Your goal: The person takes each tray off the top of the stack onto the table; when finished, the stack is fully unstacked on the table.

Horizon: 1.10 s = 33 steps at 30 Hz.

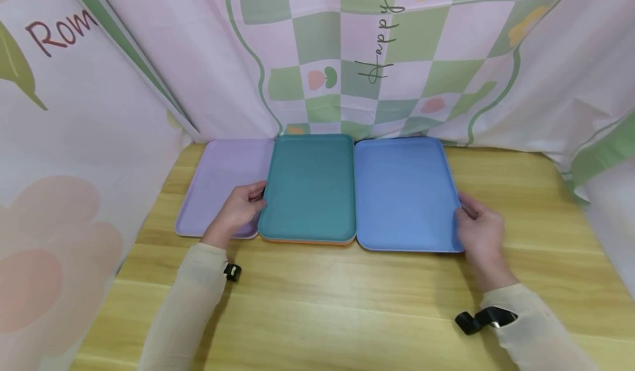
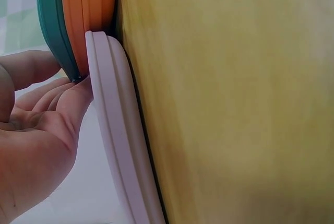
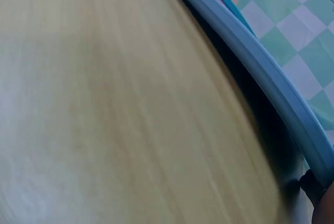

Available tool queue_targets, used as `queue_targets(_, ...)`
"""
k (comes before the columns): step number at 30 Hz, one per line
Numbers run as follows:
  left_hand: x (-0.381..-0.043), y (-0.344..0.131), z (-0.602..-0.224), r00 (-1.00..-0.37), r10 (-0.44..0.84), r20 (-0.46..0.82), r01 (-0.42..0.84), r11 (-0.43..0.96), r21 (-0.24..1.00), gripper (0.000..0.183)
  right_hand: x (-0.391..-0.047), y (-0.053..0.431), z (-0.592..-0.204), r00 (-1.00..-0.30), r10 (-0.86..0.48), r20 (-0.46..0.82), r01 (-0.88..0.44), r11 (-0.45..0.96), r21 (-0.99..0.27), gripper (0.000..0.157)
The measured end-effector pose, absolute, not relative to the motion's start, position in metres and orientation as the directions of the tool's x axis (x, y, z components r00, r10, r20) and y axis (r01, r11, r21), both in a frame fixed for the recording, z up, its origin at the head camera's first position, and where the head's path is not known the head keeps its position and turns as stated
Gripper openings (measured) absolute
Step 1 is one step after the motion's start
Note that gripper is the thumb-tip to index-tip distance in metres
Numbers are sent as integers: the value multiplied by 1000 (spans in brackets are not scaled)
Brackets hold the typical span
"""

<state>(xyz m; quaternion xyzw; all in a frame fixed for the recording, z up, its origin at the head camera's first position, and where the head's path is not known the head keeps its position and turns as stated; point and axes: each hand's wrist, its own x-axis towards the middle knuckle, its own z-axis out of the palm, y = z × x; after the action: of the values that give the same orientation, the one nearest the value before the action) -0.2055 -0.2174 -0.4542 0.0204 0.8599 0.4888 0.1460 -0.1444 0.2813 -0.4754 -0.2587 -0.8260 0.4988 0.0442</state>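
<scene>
Three tray spots stand in a row: a lilac tray [image 1: 225,172] on the left, a teal tray [image 1: 312,189] in the middle and a blue tray [image 1: 404,194] on the right. Beneath the teal one, orange trays [image 2: 91,4] show at the edge. My left hand [image 1: 240,208] pinches the teal tray's left edge, thumb above and fingers at its side, over the lilac tray. With my right hand [image 1: 481,233] I grip the right edge of the blue tray. That edge is raised, with a dark gap below it in the right wrist view; the right hand is mostly out of that view.
The trays lie on a wood-grain table [image 1: 347,305], near its back edge. A checked curtain [image 1: 367,46] hangs close behind them, and a white printed cloth [image 1: 74,139] borders the left side. Black straps with camera mounts [image 1: 486,320] sit on the wrists.
</scene>
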Motion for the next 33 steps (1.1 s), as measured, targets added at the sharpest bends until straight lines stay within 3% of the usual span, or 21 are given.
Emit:
queue_targets(19,-208,-217,-452,-955,150,-255,-140,531,836,58,-143,271,-478,-834,539,-116,358,370,-857,45)
queue_targets(27,-209,-220,-451,-959,148,-243,-128,538,833,57,-141,277,-478,-916,397,-62,280,521,-806,52)
queue_targets(33,-209,-218,-452,-957,139,-255,-149,520,841,58,-141,291,-473,-948,307,-81,253,575,-778,48)
